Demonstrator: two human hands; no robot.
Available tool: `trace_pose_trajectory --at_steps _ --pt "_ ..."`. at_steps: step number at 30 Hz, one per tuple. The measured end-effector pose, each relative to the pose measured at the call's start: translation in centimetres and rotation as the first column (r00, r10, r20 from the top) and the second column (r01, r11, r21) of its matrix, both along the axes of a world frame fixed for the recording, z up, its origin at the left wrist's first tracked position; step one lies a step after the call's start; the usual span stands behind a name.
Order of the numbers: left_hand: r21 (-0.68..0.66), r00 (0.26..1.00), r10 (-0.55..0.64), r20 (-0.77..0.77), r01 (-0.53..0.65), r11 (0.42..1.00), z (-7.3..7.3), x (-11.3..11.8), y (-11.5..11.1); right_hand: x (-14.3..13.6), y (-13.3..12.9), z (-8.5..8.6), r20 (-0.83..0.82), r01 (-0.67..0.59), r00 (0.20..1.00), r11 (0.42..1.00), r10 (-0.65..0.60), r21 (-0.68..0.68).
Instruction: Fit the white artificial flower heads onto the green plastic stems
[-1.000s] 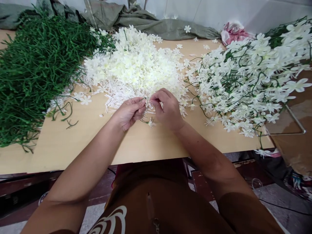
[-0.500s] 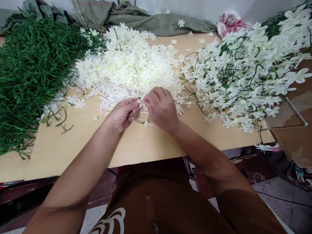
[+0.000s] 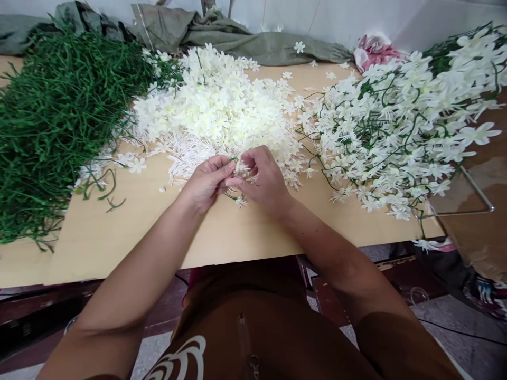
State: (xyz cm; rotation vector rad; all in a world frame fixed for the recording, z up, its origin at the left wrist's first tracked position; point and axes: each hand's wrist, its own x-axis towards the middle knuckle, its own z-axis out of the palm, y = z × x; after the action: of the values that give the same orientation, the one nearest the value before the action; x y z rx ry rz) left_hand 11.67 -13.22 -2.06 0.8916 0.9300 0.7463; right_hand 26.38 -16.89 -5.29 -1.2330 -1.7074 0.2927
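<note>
My left hand (image 3: 209,182) pinches a green plastic stem between thumb and fingers. A small white artificial flower (image 3: 241,168) sits at the stem's tip, between my two hands. Around that flower my right hand (image 3: 266,177) is spread, its thumb apart from its fingers and the thumb tip close to my left fingers. Another white flower (image 3: 240,201) on a stem hangs just below my hands. Directly behind them lies a heap of loose white flower heads (image 3: 225,100), with thin white stamens (image 3: 190,158) at its near edge.
Green plastic stems (image 3: 75,100) are piled at the left. At the right is a mound of assembled flower sprays (image 3: 380,132), near a metal wire frame (image 3: 477,190). Grey-green cloth (image 3: 261,46) and a pink-white cloth (image 3: 376,51) line the back of the wooden table (image 3: 130,237).
The fingers of my right hand have gone from a pinch at the flower to spread apart. The flower in between now shows more fully. My left hand keeps its grip.
</note>
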Motion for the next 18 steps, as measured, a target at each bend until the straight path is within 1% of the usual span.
trace_pose_trajectory --at_steps 2,5,10,13,15,18 --pt "0.016 0.999 0.027 -0.039 -0.026 1.000 0.17 0.16 -0.17 -0.18 0.00 -0.16 0.018 -0.002 1.000 0.999 0.003 -0.048" --pt "0.063 0.997 0.020 -0.074 -0.016 0.998 0.06 0.22 -0.21 -0.32 0.15 -0.34 0.071 -0.028 0.997 0.997 0.034 -0.078" --pt "0.213 0.997 0.008 -0.074 0.008 0.977 -0.50 0.17 -0.05 -0.05 0.20 -0.18 0.124 -0.060 0.989 0.992 0.074 -0.113" --pt "0.300 0.997 0.020 -0.075 0.004 0.954 -0.53 0.23 -0.09 0.10 0.12 0.02 0.098 -0.086 0.990 0.989 0.098 -0.118" --pt "0.333 0.997 0.035 -0.074 -0.008 0.943 -0.41 0.28 -0.18 0.11 0.07 0.18 0.067 -0.104 0.991 0.986 0.113 -0.129" --pt "0.296 0.995 0.042 -0.089 -0.014 0.955 -0.22 0.32 -0.31 -0.07 -0.08 0.56 -0.009 -0.128 0.992 0.978 0.128 -0.165"
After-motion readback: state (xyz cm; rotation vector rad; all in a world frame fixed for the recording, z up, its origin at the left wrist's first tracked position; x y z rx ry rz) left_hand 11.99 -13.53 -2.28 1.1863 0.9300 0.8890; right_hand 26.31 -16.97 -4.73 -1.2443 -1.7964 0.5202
